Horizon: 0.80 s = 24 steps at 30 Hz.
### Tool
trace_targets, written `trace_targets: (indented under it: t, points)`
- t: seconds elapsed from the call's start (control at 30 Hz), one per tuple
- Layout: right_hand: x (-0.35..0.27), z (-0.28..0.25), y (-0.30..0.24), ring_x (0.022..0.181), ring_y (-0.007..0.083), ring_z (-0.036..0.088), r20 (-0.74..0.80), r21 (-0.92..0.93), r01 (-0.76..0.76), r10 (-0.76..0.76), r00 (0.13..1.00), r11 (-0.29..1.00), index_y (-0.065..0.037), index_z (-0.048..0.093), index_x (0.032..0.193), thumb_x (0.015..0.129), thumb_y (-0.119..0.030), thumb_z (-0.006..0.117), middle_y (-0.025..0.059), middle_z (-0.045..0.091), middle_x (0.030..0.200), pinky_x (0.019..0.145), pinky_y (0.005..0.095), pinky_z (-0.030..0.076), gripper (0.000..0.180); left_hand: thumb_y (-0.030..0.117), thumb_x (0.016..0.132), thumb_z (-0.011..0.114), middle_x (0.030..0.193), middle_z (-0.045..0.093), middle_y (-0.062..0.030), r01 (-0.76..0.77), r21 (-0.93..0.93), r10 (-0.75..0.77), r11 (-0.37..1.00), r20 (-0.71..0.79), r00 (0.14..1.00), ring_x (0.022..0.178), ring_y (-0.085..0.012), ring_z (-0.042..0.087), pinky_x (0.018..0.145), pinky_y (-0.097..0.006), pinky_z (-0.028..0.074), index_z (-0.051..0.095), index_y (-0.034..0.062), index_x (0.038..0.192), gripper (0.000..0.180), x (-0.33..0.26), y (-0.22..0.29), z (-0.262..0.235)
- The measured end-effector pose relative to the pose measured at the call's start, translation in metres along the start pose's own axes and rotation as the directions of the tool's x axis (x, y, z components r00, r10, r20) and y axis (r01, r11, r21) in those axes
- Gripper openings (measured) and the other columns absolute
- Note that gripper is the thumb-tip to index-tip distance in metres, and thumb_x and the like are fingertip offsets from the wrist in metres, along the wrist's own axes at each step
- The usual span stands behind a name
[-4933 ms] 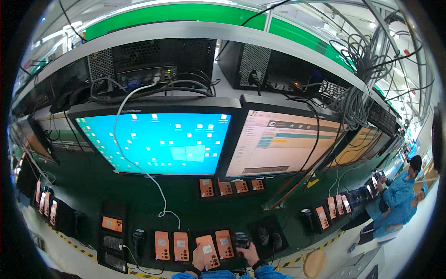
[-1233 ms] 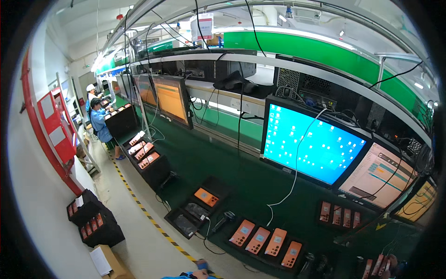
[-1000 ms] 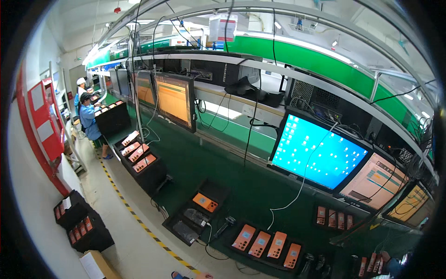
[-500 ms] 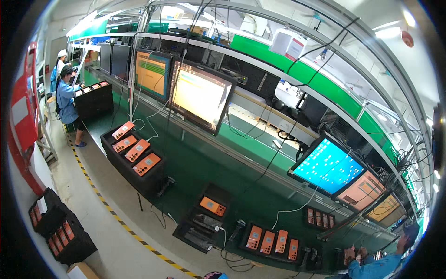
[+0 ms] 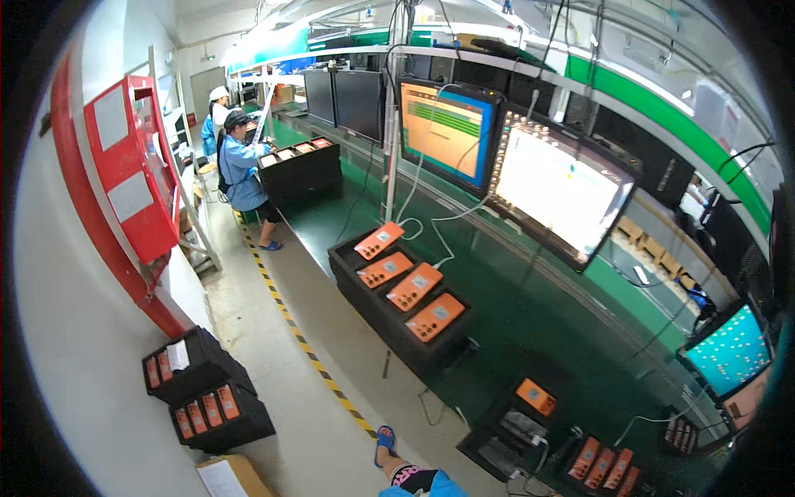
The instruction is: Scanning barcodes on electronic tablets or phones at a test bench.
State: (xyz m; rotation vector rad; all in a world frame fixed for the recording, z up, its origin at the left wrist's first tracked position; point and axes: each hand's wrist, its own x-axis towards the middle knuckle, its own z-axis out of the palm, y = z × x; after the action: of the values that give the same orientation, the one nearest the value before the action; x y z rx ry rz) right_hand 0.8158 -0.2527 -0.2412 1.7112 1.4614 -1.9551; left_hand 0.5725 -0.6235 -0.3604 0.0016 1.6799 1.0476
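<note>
Neither of my hands shows in the head view. At the lower edge are a bit of my blue clothing (image 5: 447, 484) and my foot in a blue sandal (image 5: 385, 439). Ahead stands a black foam tray (image 5: 397, 338) on the green bench (image 5: 530, 294), with several orange phones (image 5: 414, 286) slotted in it. A white cable reaches the tray. Nearer, to the right, one orange phone (image 5: 536, 398) lies on a black foam piece. Beyond it, further orange phones (image 5: 603, 465) stand in another black holder at the lower right.
Black foam boxes (image 5: 248, 418) with orange phones sit on the floor by the left wall, near a cardboard box (image 5: 240, 476). A red cabinet (image 5: 132, 166) hangs there. Two people in blue (image 5: 240, 170) are farther up the aisle. Monitors (image 5: 563, 190) line the bench; yellow-black tape (image 5: 310, 352) marks the floor.
My view has swung left, so the bench and trays sit farther right. My foot and the red cabinet show more fully. The person at the lower right has left the view.
</note>
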Motion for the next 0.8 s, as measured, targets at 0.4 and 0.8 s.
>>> trace_targets:
  t: [0.4, 0.8]
  points:
    - [0.120, 0.096, -0.100, 0.088, 0.0158, 0.061, 0.138, 0.060, -0.132, 0.122, 0.983, 0.989, 0.002, 0.065, 0.110, 0.091, -0.037, 0.060, 0.0085, 0.067, 0.099, 0.081, 0.0306, 0.049, 0.043, 0.026, 0.086, 0.062, 0.084, 0.069, -0.0105, -0.029, -0.139, -0.013, 0.990, -0.296, 0.955, 0.067, -0.0213, 0.065, 0.054, -0.034, 0.051, 0.063, 0.0045, 0.099, 0.025, 0.096, 0.250, -0.114]
    - [0.074, 0.175, -0.342, 0.095, 0.0197, 0.065, -0.018, -0.015, 0.488, -0.488, 0.873, 0.873, -0.004, 0.061, 0.118, 0.092, -0.022, 0.058, 0.0100, 0.067, 0.107, 0.085, 0.0335, 0.051, 0.031, 0.013, 0.091, 0.058, 0.083, 0.066, -0.0044, -0.468, -0.244, 0.493, 0.850, 0.052, 0.868, 0.071, -0.0100, 0.060, 0.058, -0.023, 0.046, 0.060, 0.0021, 0.100, 0.014, 0.139, 0.585, -0.081]
